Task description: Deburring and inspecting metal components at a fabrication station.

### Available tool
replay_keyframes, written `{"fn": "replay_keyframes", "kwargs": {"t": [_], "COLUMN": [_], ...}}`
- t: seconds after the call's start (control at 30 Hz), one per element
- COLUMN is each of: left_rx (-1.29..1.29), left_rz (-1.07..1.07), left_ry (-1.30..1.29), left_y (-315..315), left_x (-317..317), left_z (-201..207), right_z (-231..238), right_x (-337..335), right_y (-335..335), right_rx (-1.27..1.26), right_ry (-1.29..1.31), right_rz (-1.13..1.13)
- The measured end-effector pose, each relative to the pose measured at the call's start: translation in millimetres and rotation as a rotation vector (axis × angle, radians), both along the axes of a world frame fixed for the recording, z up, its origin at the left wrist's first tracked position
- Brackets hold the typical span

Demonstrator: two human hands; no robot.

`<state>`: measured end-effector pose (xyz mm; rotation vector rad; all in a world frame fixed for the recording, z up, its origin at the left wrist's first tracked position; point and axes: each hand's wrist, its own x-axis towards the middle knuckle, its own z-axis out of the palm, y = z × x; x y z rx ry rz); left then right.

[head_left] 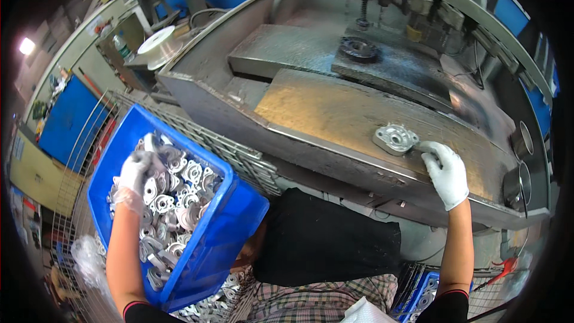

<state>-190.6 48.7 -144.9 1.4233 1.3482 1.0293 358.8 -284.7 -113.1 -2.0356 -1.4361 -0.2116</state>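
In the head view, my left hand [136,172], in a white glove, reaches into a blue bin [206,245] heaped with silver metal castings [162,203]. Its fingers are curled on a casting [156,166] near the top of the heap, partly hidden by the glove. To the right, my right hand [445,173], also in a white glove, is over the front of the machine table. Its fingers are apart, and the fingertips reach the right end of a flanged casting [396,139] with a round centre, which lies flat on the brownish table plate [335,107].
A dark round fixture [360,49] sits on a raised block beneath several drill spindles [363,15]. Two metal cups [517,185] stand at the table's right end. A raised metal rim [323,143] runs along the front. Black cloth [335,236] covers my lap.
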Motion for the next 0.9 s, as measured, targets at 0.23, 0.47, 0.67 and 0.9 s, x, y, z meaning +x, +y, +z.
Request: {"fn": "replay_keyframes", "kwargs": {"t": [0.23,0.47,0.67,0.9], "left_rx": [0.389,0.34,0.74,1.053], "left_rz": [-0.072,-0.553,-0.77,-0.864], "left_ry": [0.214,0.24,0.632,1.09], "left_y": [-28.5,-56.3,-63.5,-96.3], "left_x": [78.7,263.5,356.4,373.8], "left_z": [87.3,113.0,51.0,55.0], "right_z": [-10.5,-42.6,-116.1,-170.0], "right_x": [43.7,97.8,108.0,116.7], "right_y": [-110.6,-323.3,-469.1,-530.8], "right_rx": [0.191,0.395,0.199,0.38], "right_ry": [0.042,-0.296,-0.21,0.17], "right_rz": [-0.444,-1.011,-1.653,-1.304]}}
